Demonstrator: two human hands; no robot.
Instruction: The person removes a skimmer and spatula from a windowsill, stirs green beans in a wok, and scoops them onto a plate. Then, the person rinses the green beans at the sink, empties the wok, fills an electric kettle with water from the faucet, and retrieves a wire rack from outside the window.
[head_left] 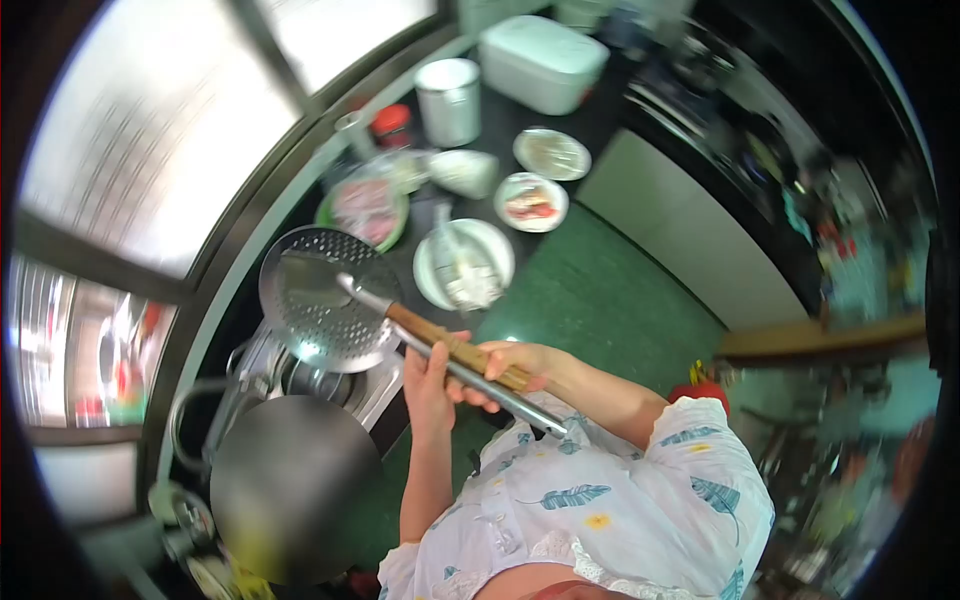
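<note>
My left hand (428,388) is closed around the metal handle of a large perforated skimmer (350,325), whose round bowl is held out to the left. My right hand (515,362) grips the wooden handle of a spatula (315,278). The two handles lie side by side and cross my hands. The spatula's flat metal blade overlaps the skimmer bowl; whether they touch, I cannot tell. Close beyond the tools, a white bowl (425,262) on the dark counter contains pale pieces and a long utensil.
A green-rimmed bowl (326,207) of pinkish food, a small plate (531,222), a covered dish (582,150), a red-lidded jar (391,124), a white canister (448,105) and a white box (540,62) stand along the counter. A curved faucet (178,420) is left. A blurred round patch hides the lower left.
</note>
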